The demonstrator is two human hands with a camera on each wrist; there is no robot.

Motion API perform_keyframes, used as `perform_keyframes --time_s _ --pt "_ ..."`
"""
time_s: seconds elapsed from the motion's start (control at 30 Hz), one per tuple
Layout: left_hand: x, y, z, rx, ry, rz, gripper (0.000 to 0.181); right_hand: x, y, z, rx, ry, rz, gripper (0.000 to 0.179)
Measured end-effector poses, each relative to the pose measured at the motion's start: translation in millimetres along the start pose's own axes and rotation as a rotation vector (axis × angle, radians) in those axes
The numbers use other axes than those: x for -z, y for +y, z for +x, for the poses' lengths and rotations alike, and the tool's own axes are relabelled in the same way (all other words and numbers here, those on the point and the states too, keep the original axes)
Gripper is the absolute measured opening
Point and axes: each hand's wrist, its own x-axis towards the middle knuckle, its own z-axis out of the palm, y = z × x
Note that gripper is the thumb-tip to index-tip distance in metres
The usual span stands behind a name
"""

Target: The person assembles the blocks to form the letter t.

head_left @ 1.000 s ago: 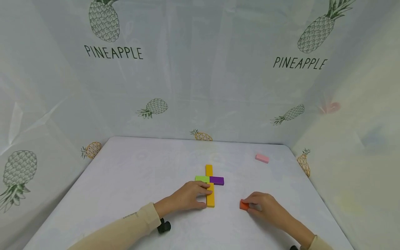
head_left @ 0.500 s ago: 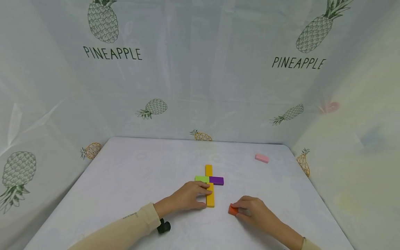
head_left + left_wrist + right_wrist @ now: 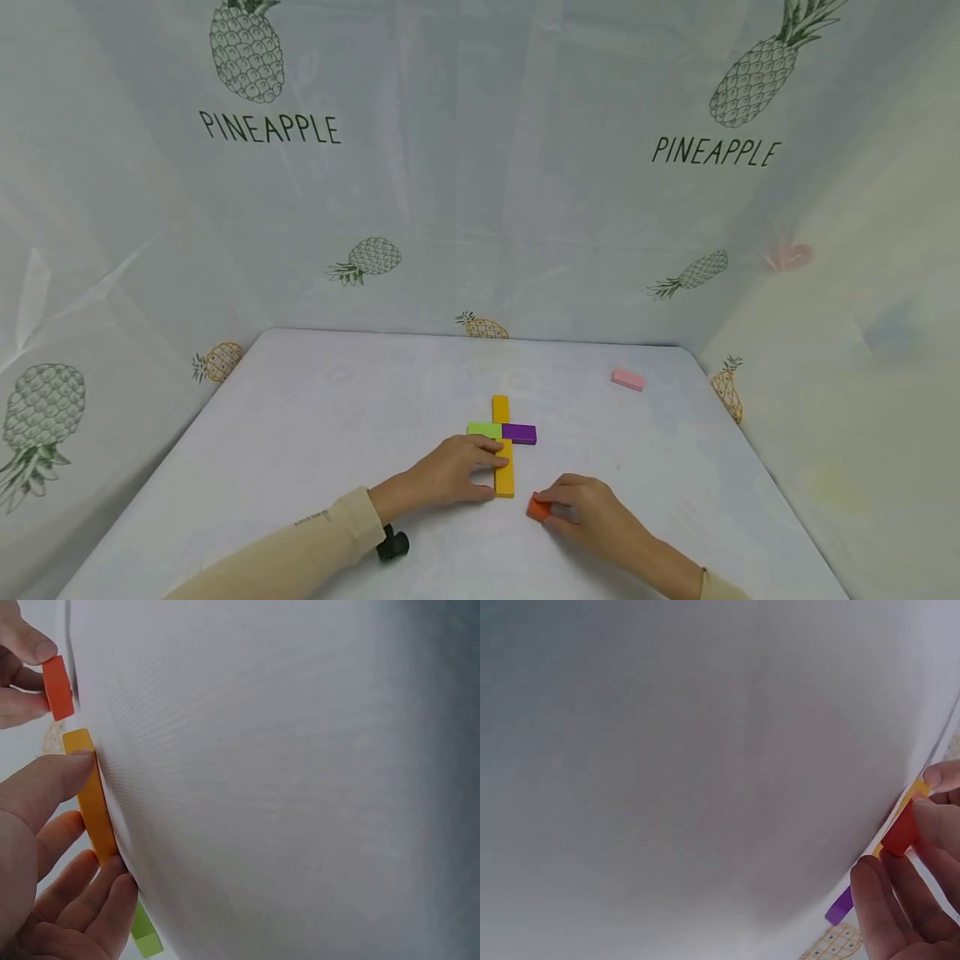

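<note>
On the white table a long yellow block (image 3: 505, 468) lies pointing away from me. My left hand (image 3: 452, 471) holds it, the thumb by its near end and fingertips over its far part. Beyond it lie a green block (image 3: 484, 430), partly covered by that hand, a purple block (image 3: 520, 434) to its right and a shorter yellow block (image 3: 501, 408) farthest away, forming a cross. Between thumb and fingers my right hand (image 3: 592, 512) pinches an orange-red block (image 3: 537, 507), just right of the long yellow block's near end. The left wrist view shows the orange-red block (image 3: 58, 688) apart from the long yellow one (image 3: 93, 799).
A pink block (image 3: 627, 380) lies by itself at the back right of the table (image 3: 360, 375). A small black object (image 3: 393, 544) shows beneath the left wrist. A pineapple-print curtain (image 3: 480, 167) surrounds the table's back and sides.
My right hand has moved left and slightly nearer to me with the orange-red block, closing in on the long yellow block. My left hand and the other blocks have stayed put.
</note>
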Motion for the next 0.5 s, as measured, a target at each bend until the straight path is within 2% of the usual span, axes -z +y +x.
perform_keyframes --time_s 0.5 --pt "0.4 -0.3 -0.8 -0.013 0.008 0.001 0.05 -12 -13 11.1 0.068 0.018 -0.032 0.023"
